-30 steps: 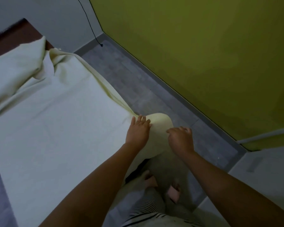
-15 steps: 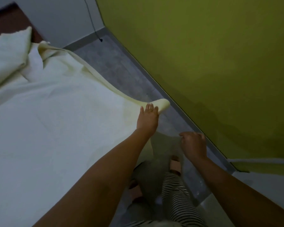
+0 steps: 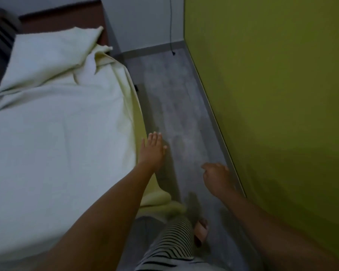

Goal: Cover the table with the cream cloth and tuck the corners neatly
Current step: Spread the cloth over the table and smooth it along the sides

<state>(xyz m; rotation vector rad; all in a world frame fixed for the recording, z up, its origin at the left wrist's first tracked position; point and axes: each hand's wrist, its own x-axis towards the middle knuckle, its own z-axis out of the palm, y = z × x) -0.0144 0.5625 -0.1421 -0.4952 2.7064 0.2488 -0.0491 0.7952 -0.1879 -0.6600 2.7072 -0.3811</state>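
View from above, looking down. A cream cloth (image 3: 63, 133) lies over the desk (image 3: 63, 20), filling the picture from 7 to 11 o'clock. It sits bunched in loose folds at the far end and drapes over the long side towards the grey floor (image 3: 176, 106).

The left hand (image 3: 153, 151) is at the draped edge near the centre, fingers (image 3: 155, 137) straight and close together, gripping nothing. The right hand (image 3: 217, 177), at its 4 o'clock, hangs loosely curled and empty.

The cloth looks light, soft and limp, and likely to slide. The loose corner (image 3: 159, 198) at 6 o'clock of the left hand seems the best hold. No writing or brand can be read.
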